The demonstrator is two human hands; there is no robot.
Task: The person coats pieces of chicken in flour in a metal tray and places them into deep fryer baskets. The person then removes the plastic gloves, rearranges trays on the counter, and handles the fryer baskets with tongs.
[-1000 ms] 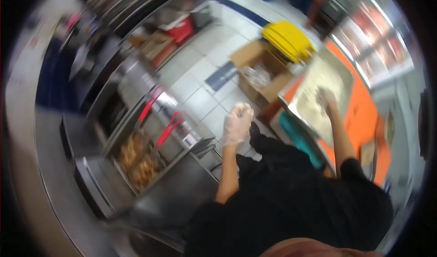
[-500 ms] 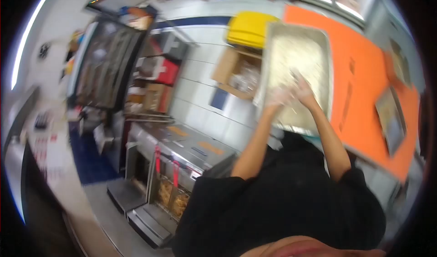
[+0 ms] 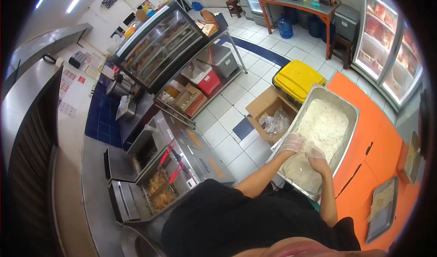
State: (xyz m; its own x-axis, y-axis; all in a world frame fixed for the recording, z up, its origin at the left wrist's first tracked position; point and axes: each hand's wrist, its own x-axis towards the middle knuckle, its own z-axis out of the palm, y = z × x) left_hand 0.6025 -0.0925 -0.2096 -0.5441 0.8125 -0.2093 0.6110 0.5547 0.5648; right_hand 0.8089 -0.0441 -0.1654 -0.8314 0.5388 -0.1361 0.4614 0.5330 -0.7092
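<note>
A deep metal pan holds a heap of pale flour at its far end. My left hand, in a thin clear glove dusted white, is at the pan's left side with its fingers bent down toward the flour. Close to it on the right, my right hand, also thinly gloved, reaches over the near part of the pan. Fingers on both hands are blurred or hidden, so whether anything is between them cannot be made out. Smoother floury material lies below the hands at the near end.
An orange table stands under and right of the pan, with metal trays on it. Left of the pan are a cardboard box with plastic bags and a yellow-lidded bin. A fryer holds red-handled baskets of fried food.
The camera view has swung and sharpened, showing more of the room. Both hands have shifted toward the pan's near end, and my left hand is now at its left side.
</note>
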